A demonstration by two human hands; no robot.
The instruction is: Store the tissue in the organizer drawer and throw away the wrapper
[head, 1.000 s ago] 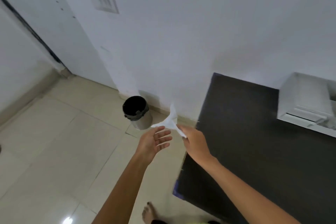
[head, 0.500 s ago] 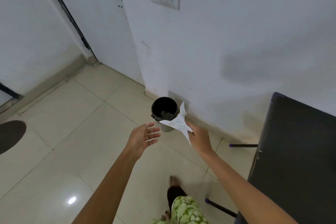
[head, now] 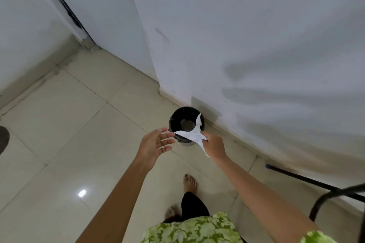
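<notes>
A crumpled white wrapper (head: 192, 133) is pinched in my right hand (head: 214, 146), held just above the near rim of a small round bin (head: 175, 118) lined in black. The bin stands on the tiled floor against the white wall, and some scraps lie at its bottom. My left hand (head: 156, 144) hovers beside the wrapper with fingers spread, its fingertips almost touching the wrapper's left corner. The tissue and the organizer drawer are out of view.
The white wall (head: 256, 45) runs diagonally right behind the bin. A dark door frame edge (head: 65, 6) is at the upper left. A black table leg (head: 308, 178) crosses the floor at the right. My bare feet (head: 189, 181) stand on the beige tiles.
I have stepped closer to the bin and the view has tilted down; the table top has left the frame. The wrapper in my right hand now hangs over the bin's rim.
</notes>
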